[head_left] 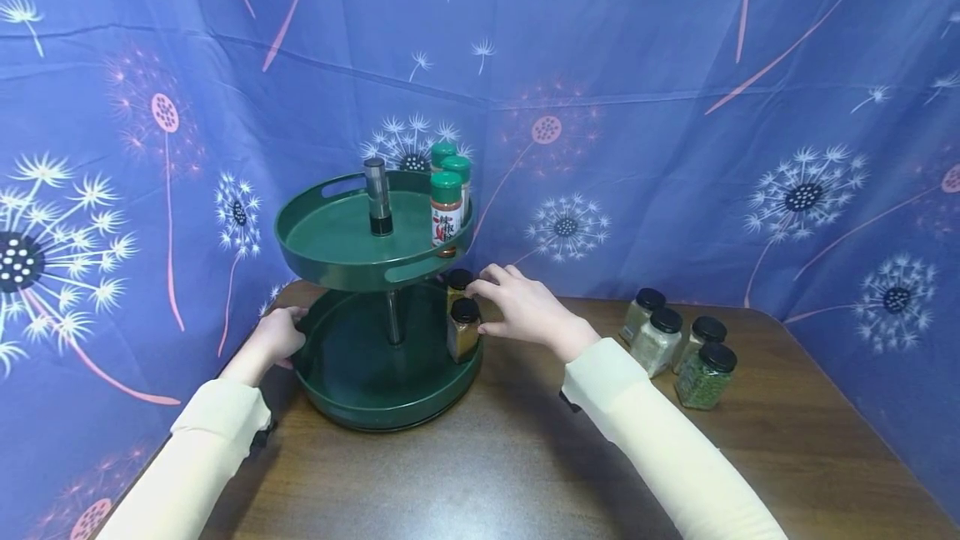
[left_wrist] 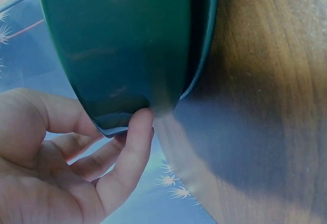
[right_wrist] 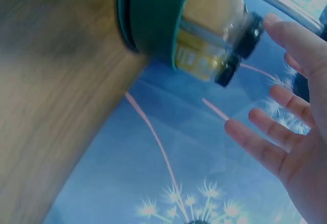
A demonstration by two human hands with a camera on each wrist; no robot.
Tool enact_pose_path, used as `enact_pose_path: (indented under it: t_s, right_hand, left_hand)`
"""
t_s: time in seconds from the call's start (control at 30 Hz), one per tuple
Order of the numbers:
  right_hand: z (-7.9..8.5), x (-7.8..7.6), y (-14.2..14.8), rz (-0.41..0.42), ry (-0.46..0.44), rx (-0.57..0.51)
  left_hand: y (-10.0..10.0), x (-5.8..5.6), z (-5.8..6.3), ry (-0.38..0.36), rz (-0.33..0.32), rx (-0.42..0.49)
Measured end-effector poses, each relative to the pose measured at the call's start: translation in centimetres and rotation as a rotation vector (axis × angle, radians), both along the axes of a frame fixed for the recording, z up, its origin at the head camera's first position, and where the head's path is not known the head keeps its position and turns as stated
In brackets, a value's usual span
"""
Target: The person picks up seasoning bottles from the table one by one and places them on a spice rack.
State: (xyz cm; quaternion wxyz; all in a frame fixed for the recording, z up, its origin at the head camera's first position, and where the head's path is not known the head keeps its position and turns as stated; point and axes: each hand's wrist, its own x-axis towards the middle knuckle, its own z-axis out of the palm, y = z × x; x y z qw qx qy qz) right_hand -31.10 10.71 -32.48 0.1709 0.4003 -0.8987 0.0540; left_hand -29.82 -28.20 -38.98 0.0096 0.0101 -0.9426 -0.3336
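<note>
A dark green two-tier turntable stands on the table; its lower tray [head_left: 360, 407] holds two spice jars with black lids. My left hand [head_left: 279, 336] is at the left side of this tray. In the left wrist view its fingers [left_wrist: 134, 152] pinch the tray's rim from both sides. My right hand [head_left: 528, 307] hovers beside the jars with its fingers spread and nothing held. The front jar [head_left: 463, 330] contains a tan powder, and the thumb [right_wrist: 286, 32] is close to its black lid. Behind it the second jar [right_wrist: 196, 58] has yellow contents.
Several green-capped shakers, one a red-labelled shaker [head_left: 446, 211], stand on the upper tray [head_left: 330, 227] at its right side. A group of black-lidded jars, including a jar of green flakes [head_left: 705, 377], sits on the table [head_left: 480, 473] at right. A blue patterned cloth [head_left: 637, 65] hangs behind.
</note>
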Motion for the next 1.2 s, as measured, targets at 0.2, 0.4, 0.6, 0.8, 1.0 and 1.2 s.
enact_pose_path:
  t_s: [0.2,0.4,0.6,0.8,1.0,1.2]
  right_hand:
    - [1.0,0.1,1.6,-0.02,0.04,0.023]
    - [1.5,0.2,3.3,-0.025,0.064,0.028]
    - [1.8,0.7,5.3,-0.055,0.077,0.041]
    - [2.0,1.3,7.4,-0.042,0.098,0.043]
    - [2.2,1.9,9.2,-0.048,0.124,0.057]
    - [2.1,2.3,11.0,-0.086,0.122,0.069]
  left_hand:
    - [0.0,0.0,0.0,-0.03,0.008,0.012]
    - [-0.1,0.1,0.0,-0.03,-0.001,0.023]
    - [0.0,0.3,-0.1,-0.023,0.008,0.027]
    - [-0.1,0.5,-0.4,-0.025,0.008,0.028]
    - [0.0,0.9,-0.2,-0.031,0.016,0.063]
    - [0.1,1.1,-0.3,-0.036,0.031,0.084]
